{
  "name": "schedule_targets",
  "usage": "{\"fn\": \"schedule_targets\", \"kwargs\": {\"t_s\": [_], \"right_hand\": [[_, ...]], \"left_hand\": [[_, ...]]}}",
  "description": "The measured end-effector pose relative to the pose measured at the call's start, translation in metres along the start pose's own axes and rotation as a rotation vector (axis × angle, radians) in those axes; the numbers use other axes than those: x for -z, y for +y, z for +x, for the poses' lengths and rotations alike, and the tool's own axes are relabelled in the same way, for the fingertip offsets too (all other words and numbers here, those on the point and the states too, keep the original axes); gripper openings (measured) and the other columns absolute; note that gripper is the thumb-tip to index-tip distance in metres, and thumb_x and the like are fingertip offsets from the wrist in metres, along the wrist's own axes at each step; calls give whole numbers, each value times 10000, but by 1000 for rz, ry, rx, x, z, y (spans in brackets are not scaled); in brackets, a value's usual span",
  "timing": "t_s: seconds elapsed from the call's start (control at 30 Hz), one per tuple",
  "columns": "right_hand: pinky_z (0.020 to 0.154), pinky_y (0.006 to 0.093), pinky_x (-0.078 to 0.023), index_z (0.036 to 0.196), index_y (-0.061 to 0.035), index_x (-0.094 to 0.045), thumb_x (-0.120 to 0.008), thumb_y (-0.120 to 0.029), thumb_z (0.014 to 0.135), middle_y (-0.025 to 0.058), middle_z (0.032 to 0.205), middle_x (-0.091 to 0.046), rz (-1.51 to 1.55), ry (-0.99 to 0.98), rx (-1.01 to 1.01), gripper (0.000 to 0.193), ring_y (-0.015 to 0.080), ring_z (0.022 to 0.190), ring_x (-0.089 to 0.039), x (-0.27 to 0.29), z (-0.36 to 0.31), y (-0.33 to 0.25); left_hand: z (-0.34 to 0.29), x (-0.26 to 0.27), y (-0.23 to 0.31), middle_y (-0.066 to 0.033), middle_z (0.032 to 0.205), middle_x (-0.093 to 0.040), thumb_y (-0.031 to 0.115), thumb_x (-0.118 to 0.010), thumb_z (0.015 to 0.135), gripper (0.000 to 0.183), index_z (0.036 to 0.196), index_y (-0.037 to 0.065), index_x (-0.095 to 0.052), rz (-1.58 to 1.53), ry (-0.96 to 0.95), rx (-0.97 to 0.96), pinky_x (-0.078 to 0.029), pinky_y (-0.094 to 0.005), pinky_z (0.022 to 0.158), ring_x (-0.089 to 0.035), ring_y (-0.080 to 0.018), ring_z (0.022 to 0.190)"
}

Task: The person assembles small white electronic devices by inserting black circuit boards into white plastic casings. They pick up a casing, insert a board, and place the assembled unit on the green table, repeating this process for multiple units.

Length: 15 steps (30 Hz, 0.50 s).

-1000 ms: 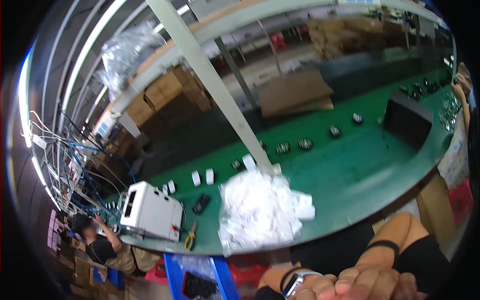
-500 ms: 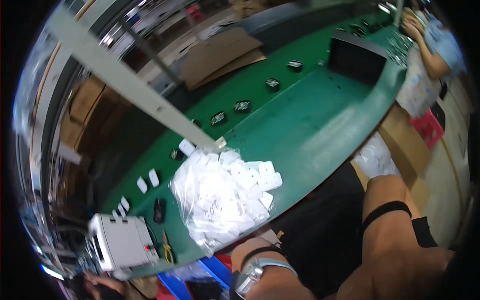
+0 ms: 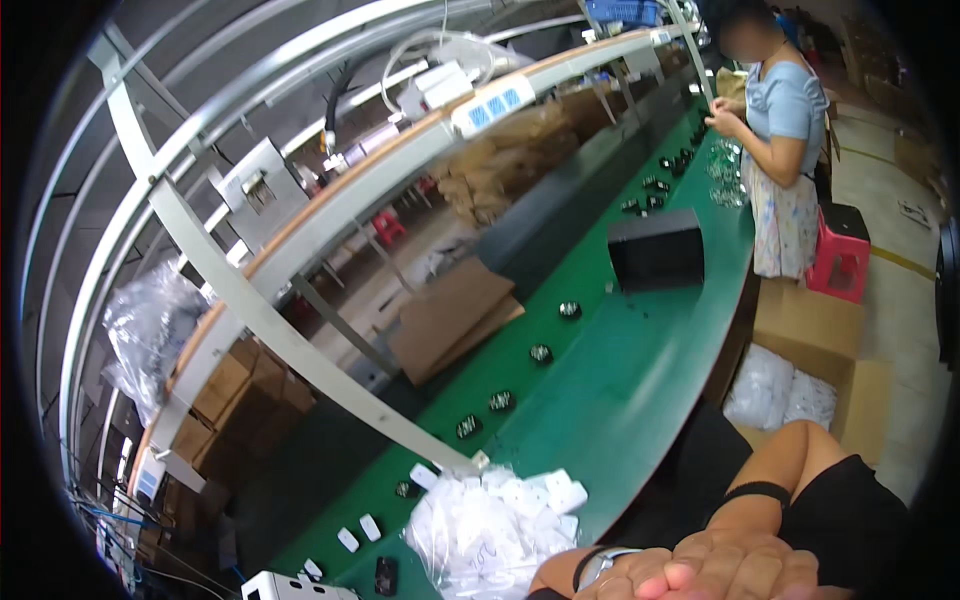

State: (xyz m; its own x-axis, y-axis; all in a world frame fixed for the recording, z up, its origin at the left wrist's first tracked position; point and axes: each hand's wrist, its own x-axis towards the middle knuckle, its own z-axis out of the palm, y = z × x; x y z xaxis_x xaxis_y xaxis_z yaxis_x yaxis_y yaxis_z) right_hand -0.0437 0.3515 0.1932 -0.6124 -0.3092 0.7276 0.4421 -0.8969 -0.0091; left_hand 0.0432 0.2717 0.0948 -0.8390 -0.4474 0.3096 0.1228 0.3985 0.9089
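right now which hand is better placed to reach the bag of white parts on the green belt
Left, probably: the left hand lies just beside the bag of white parts; the right hand sits farther from it.

I see a long green workbench (image 3: 640, 380) curving away from me. On its near end lies a heap of small white parts in clear plastic (image 3: 490, 525), with a few loose white pieces (image 3: 358, 530) beside it. A row of small dark round parts (image 3: 520, 375) runs along it, and a black box (image 3: 655, 250) stands farther down.
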Motion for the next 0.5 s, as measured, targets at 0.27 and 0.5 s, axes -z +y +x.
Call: {"fn": "schedule_targets", "kwargs": {"t_s": [0.27,0.5], "right_hand": [[874,630,-553,1320,-38,-586,-452,-200,1050,248,1369,-565,89,-328,-20,342,416,1371,-449,94,38,-28],[1037,682,-385,1367,-16,-514,-518,-120,1022,242,1334,-556,-96,-668,10,360,451,1299,-482,212,104,-78]], "left_hand": [[48,-26,-22,-363,1252,-477,259,-573,983,505,1258,-148,-456,117,-22,107,-403,-498,1039,-469,-520,1161],[111,-61,-42,-383,1276,-471,269,-575,984,535,1272,-163,-448,261,-78,223,-398,-503,1055,-463,-539,1187]]}}
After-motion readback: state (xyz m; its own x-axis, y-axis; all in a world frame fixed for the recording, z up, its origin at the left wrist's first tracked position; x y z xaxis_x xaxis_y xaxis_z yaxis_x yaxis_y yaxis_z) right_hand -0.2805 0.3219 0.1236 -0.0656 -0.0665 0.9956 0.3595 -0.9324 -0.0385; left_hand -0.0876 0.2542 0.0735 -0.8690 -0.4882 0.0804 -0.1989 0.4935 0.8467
